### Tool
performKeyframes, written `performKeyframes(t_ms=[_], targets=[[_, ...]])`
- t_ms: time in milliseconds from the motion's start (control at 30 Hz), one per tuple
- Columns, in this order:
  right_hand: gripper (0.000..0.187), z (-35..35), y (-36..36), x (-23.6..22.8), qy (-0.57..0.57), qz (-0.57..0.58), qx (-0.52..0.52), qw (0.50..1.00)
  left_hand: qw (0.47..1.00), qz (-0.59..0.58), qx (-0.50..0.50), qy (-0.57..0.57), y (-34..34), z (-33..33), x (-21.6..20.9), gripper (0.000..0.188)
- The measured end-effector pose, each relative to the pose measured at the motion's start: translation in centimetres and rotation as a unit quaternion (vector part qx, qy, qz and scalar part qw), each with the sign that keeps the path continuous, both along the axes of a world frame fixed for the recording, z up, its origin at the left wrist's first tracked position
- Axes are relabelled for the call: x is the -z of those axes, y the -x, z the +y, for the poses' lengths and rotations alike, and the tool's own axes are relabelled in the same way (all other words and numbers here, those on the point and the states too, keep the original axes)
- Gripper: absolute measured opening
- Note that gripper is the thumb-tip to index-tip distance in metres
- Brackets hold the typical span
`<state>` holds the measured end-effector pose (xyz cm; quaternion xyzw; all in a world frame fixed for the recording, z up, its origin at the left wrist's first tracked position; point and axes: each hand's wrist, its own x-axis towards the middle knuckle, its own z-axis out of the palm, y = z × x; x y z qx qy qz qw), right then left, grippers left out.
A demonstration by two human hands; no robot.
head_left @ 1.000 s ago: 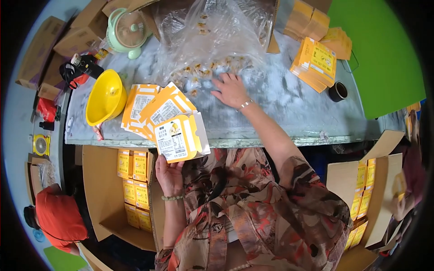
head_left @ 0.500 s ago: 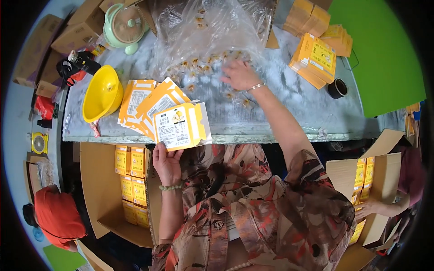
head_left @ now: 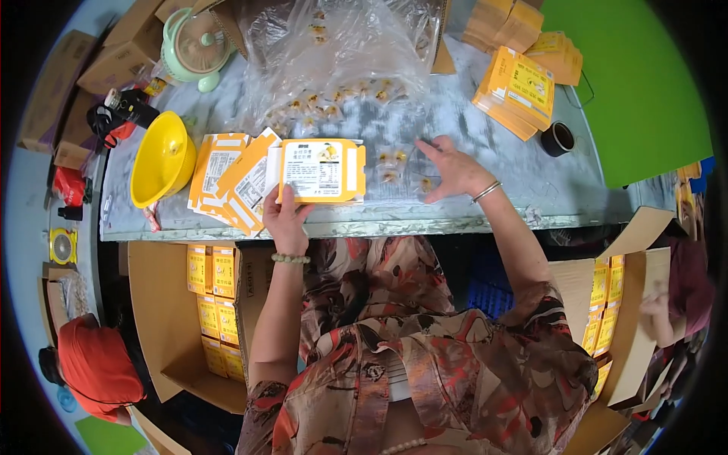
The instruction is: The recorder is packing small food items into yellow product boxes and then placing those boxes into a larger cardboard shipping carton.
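Note:
My left hand (head_left: 286, 221) grips the lower edge of a yellow and white paper carton (head_left: 322, 171), its printed face up and an end flap sticking out on the right. Left of it, several flattened cartons (head_left: 221, 173) overlap on the table. My right hand (head_left: 457, 171) is spread open low over the tabletop, thumb and fingers apart. Beside its fingertips lie several small clear packets (head_left: 392, 159) with brownish-yellow contents. More such packets (head_left: 334, 100) are strewn farther back, at the mouth of a large clear plastic bag (head_left: 341, 57) in a cardboard box.
A yellow bowl (head_left: 163, 161) and a pale green lidded pot (head_left: 199, 47) stand at the left. Stacked cartons (head_left: 516, 89) and a dark cup (head_left: 557, 139) sit at the right. Below the table edge are open boxes (head_left: 171, 326) of filled cartons. Other people are at both sides.
My right hand has come nearer and to the right, with packets now by its fingers. My left hand has raised the carton and turned it level.

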<state>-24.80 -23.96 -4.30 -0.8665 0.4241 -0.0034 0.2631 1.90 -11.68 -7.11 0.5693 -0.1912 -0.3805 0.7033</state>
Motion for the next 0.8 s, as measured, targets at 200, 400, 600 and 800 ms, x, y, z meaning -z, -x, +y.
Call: performKeyframes(t_ms=[200, 400, 600, 800], targets=[[0.079, -0.5, -3.6, 0.8, -0.037, -0.083, 0.024, 0.996, 0.998, -0.007, 0.048, -0.032, 2.2, -2.9, 0.7, 0.025], [0.027, 0.3, -5.0, 2.7, -0.324, -0.466, 0.087, 0.818, 0.996, 0.061, 0.066, -0.010, 3.2, -2.3, 0.7, 0.025], [0.016, 2.7, -5.7, -2.2, -0.099, -0.432, 0.096, 0.891, 0.956, 0.242, 0.080, 0.142, 8.0, -0.6, -3.6, 0.030], [0.015, 3.8, -3.0, -15.1, -0.037, -0.349, -0.170, 0.921, 0.928, -0.284, 0.229, 0.075, 0.9, 5.4, -6.9, 0.033]])
